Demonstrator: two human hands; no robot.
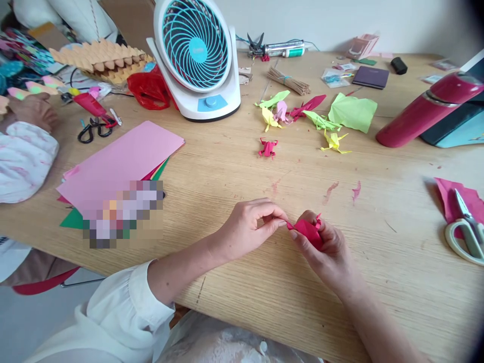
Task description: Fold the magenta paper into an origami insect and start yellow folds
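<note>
A folded red paper piece (308, 231) is held above the wooden table by both hands. My right hand (327, 247) wraps round its body, thumb in front and fingers behind. With thumb and forefinger, my left hand (253, 225) pinches the thin left tip of the same piece. A small red paper frog (268, 148) sits on the table beyond the hands. Behind it lie several folded paper figures, among them a yellow one (334, 141), a pink one (281, 111) and a green one (321, 121).
A white fan (223, 101) stands at the back. Pink paper sheets (128, 156) lie on the left, near another person's hand (36, 111). At the right are scissors (471, 234) on red paper and a leaning red bottle (419, 113). Green paper (353, 112) lies further back.
</note>
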